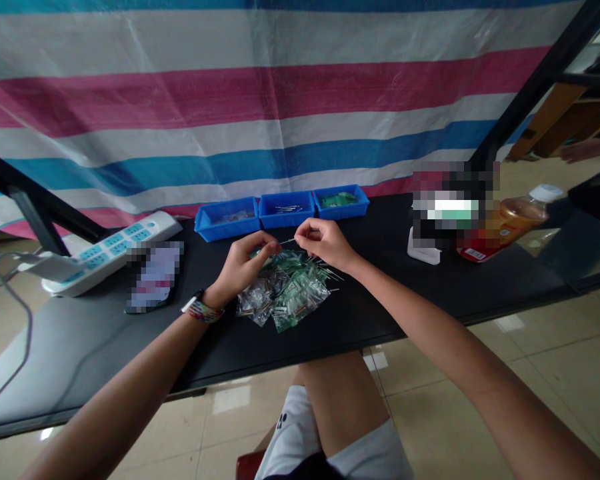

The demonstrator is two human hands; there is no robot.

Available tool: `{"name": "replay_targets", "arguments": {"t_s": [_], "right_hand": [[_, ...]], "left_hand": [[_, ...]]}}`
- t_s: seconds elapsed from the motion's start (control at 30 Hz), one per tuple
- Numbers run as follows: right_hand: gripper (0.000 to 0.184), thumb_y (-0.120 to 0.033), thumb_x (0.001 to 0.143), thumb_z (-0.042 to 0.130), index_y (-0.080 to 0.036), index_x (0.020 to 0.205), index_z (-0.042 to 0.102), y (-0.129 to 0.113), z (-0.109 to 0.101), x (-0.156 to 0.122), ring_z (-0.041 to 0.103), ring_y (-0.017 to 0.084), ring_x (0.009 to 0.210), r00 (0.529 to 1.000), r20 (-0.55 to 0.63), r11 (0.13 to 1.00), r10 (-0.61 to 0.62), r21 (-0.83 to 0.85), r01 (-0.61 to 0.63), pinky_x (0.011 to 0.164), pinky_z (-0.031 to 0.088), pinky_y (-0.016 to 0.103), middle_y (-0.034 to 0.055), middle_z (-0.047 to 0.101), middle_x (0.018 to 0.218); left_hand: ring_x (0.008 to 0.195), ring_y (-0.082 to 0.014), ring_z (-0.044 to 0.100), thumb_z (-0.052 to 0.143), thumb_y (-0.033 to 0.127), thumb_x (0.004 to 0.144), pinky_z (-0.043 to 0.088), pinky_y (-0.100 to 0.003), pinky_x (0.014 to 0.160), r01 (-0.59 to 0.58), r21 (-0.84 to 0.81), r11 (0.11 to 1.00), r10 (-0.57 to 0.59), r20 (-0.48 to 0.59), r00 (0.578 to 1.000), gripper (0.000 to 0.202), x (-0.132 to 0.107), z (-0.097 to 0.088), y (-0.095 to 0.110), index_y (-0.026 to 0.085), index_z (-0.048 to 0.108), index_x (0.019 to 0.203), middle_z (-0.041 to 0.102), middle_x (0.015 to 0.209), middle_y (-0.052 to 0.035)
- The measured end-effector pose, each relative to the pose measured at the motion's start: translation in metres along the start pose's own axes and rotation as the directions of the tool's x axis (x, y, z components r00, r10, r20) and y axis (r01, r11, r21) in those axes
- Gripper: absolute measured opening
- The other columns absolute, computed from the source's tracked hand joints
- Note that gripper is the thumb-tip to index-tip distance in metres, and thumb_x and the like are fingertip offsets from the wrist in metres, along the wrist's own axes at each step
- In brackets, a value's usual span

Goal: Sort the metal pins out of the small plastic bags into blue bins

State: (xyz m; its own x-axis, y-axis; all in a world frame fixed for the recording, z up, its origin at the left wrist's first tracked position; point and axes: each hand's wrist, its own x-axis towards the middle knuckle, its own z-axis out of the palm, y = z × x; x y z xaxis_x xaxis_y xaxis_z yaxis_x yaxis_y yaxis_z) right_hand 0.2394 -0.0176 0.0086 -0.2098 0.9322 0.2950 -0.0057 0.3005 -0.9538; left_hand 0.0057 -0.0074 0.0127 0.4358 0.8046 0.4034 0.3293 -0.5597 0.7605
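Observation:
Between my two hands runs a thin metal rod (287, 241), its exact kind too small to make out. My left hand (247, 259) pinches one end and my right hand (325, 241) pinches the other. Just below them lies a pile of small clear and green plastic packets (297, 293), with several loose thin metal rods (330, 270) at its right side. Behind the hands stand three blue bins in a row: the left bin (220, 230) holds clear packets, the middle bin (285, 218) thin metal rods, the right bin (347, 211) green packets.
A white power strip (125, 250) with a plugged-in adapter and a phone (155, 280) lie on the left of the black table (380, 293). An orange drink bottle (523, 217) and a white object (423, 250) are at the right. A striped tarp (230, 100) hangs behind.

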Motion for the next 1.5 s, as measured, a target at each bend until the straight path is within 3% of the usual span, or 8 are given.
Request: {"name": "replay_targets", "arguments": {"t_s": [0.23, 0.63, 0.8, 0.97, 1.1, 1.27, 1.37, 1.5], "right_hand": [[0.044, -0.059, 0.083, 0.083, -0.019, 0.085, 0.064, 0.003, 0.001, 0.001, 0.054, 0.01, 0.057, 1.0, -0.012, 1.0, 0.02, -0.014, -0.02, 0.049, 0.044, 0.023, -0.0008, 0.063, 0.077], [0.029, -0.035, 0.076, 0.085, -0.019, 0.084, 0.062, 0.001, 0.0, 0.001, 0.058, 0.01, 0.053, 1.0, 0.022, 0.996, 0.005, 0.088, -0.007, 0.051, 0.048, 0.024, -0.0033, 0.063, 0.074], [0.027, -0.04, 0.081, 0.079, -0.018, 0.088, 0.066, 0.01, -0.006, 0.018, 0.056, 0.008, 0.052, 0.974, -0.223, 0.999, -0.044, 0.016, 0.049, 0.051, 0.048, 0.022, -0.0002, 0.069, 0.08], [0.035, -0.032, 0.083, 0.069, -0.018, 0.115, 0.075, 0.022, -0.021, 0.036, 0.056, 0.007, 0.053, 0.952, -0.304, 0.992, -0.03, -0.124, -0.008, 0.047, 0.046, 0.023, 0.011, 0.077, 0.124], [0.026, -0.026, 0.083, 0.066, -0.015, 0.102, 0.079, 0.025, -0.039, 0.036, 0.061, 0.014, 0.063, 0.923, -0.379, 0.968, -0.064, -0.248, -0.035, 0.052, 0.045, 0.024, 0.0102, 0.079, 0.104], [0.014, -0.023, 0.079, 0.072, -0.014, 0.087, 0.08, 0.01, -0.053, 0.025, 0.06, 0.014, 0.065, 0.999, 0.031, 0.956, 0.024, -0.292, -0.014, 0.061, 0.045, 0.026, 0.0053, 0.076, 0.083], [0.009, -0.016, 0.076, 0.076, -0.015, 0.082, 0.082, -0.002, -0.051, 0.016, 0.063, 0.014, 0.069, 0.949, 0.309, 0.911, 0.066, -0.406, 0.069, 0.067, 0.045, 0.026, 0.0034, 0.076, 0.078], [0.016, -0.006, 0.073, 0.076, -0.016, 0.083, 0.084, -0.005, -0.046, 0.008, 0.066, 0.015, 0.07, 0.914, 0.386, 0.834, 0.126, -0.541, 0.113, 0.068, 0.043, 0.026, 0.002, 0.077, 0.078]], "left_hand": [[0.083, -0.0224, 0.071, 0.066, 0.057, 0.101, 0.054, -0.032, 0.078, -0.01, 0.032, 0.999, 0.01, 0.005, 1.0, 0.04, 0.0, -0.001, 0.002, 0.019, 0.073, 0.089, 0.077, 0.087, -0.0067], [0.081, -0.0221, 0.07, 0.058, 0.061, 0.104, 0.052, -0.032, 0.076, -0.024, 0.083, 0.996, 0.025, -0.01, 1.0, 0.048, 0.001, 0.001, 0.001, 0.02, 0.072, 0.084, 0.077, 0.085, -0.0067], [0.088, -0.024, 0.072, 0.054, 0.06, 0.106, 0.055, -0.033, 0.083, 0.001, 0.027, 1.0, -0.001, -0.008, 1.0, 0.048, 0.001, -0.002, -0.002, 0.02, 0.073, 0.089, 0.078, 0.092, -0.0082], [0.09, -0.0252, 0.073, 0.055, 0.059, 0.105, 0.056, -0.035, 0.085, 0.024, 0.029, 0.999, -0.024, -0.008, 1.0, 0.045, 0.002, -0.003, -0.003, 0.02, 0.073, 0.09, 0.079, 0.094, -0.0087], [0.089, -0.0251, 0.073, 0.056, 0.056, 0.104, 0.055, -0.035, 0.083, 0.017, 0.027, 0.999, -0.017, -0.01, 1.0, 0.043, 0.003, -0.002, -0.005, 0.02, 0.071, 0.088, 0.078, 0.093, -0.0089], [0.089, -0.0255, 0.073, 0.056, 0.056, 0.104, 0.056, -0.035, 0.083, 0.018, 0.036, 0.999, -0.018, -0.008, 1.0, 0.042, 0.003, -0.002, -0.006, 0.02, 0.072, 0.088, 0.078, 0.092, -0.0085], [0.089, -0.0248, 0.073, 0.056, 0.056, 0.105, 0.055, -0.034, 0.083, 0.017, 0.039, 0.999, -0.017, 0.001, 1.0, 0.042, 0.002, -0.002, -0.005, 0.02, 0.072, 0.087, 0.078, 0.093, -0.0079], [0.089, -0.0246, 0.072, 0.057, 0.055, 0.105, 0.055, -0.034, 0.082, 0.012, 0.031, 0.999, -0.012, 0.009, 1.0, 0.042, 0.002, -0.001, -0.006, 0.02, 0.072, 0.088, 0.078, 0.093, -0.0079]]}}
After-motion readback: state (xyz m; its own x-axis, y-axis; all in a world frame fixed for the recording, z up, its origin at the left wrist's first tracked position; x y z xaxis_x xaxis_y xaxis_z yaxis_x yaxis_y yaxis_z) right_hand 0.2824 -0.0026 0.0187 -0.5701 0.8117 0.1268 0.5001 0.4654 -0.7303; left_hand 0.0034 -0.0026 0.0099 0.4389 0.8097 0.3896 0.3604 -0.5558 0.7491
